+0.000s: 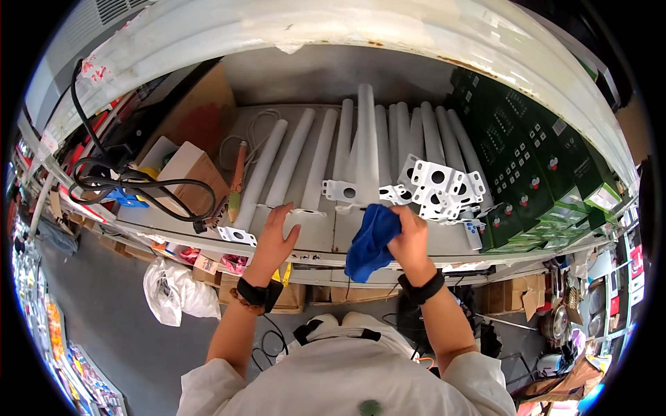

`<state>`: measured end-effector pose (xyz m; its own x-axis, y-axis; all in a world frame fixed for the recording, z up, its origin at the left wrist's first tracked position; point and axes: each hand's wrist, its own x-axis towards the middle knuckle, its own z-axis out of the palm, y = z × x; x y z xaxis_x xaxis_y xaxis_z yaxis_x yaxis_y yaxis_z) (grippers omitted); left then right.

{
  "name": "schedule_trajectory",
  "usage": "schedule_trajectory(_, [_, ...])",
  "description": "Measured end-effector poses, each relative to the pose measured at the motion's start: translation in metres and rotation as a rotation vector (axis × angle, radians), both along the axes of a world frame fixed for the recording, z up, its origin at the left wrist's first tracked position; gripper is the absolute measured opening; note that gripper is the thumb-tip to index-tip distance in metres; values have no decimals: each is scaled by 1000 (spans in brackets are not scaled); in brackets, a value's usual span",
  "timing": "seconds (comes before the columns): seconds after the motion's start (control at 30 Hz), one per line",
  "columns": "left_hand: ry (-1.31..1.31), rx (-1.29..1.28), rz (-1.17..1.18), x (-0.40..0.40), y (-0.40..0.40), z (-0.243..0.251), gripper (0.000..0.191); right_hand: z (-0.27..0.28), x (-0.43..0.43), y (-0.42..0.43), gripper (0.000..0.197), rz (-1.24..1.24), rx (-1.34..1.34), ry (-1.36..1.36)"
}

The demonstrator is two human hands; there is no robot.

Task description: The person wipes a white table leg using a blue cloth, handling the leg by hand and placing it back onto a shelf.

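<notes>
My right hand point(411, 236) grips a blue cloth point(372, 242), which hangs over the front edge of a shelf. My left hand point(276, 236) is empty, its thumb and fingers apart, close to the lower ends of two white tubes point(290, 158). Several more white tubes with flat end brackets lie on the shelf. One tube point(367, 140) rises above the others, just behind the cloth, with a bracket point(341, 191) near its lower end. To the right, white metal brackets with round holes point(438, 177) overlap in a pile at the tube ends.
Stacked dark green boxes point(525, 161) line the shelf's right side. At the left are a coiled black cable point(151, 184), an open cardboard box point(190, 169) and a wooden-looking stick point(238, 179). A small remote control point(472, 234) lies near the front edge. A white bag point(174, 294) rests below.
</notes>
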<state>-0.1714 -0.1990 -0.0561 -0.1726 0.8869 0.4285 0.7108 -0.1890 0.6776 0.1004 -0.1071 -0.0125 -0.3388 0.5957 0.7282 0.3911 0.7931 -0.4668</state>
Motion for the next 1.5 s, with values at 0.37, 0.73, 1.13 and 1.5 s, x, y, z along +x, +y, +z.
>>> schedule_trajectory(0.37, [282,-22,1,-12,14,-32,52,-37,-14,46,28,-133,-101,-60])
schedule_trajectory(0.73, [536,-168,158,-6,46,-33,35,-31,-17,56,40,-195,-157,-96])
schedule_trajectory(1.13, [582,288,256,-3,28,-17,8,-37,5,30,42,-133,-211,152])
schedule_trajectory(1.5, [195,314,262,0,-41,-9,18,-24,13,3,35,74,-410,284])
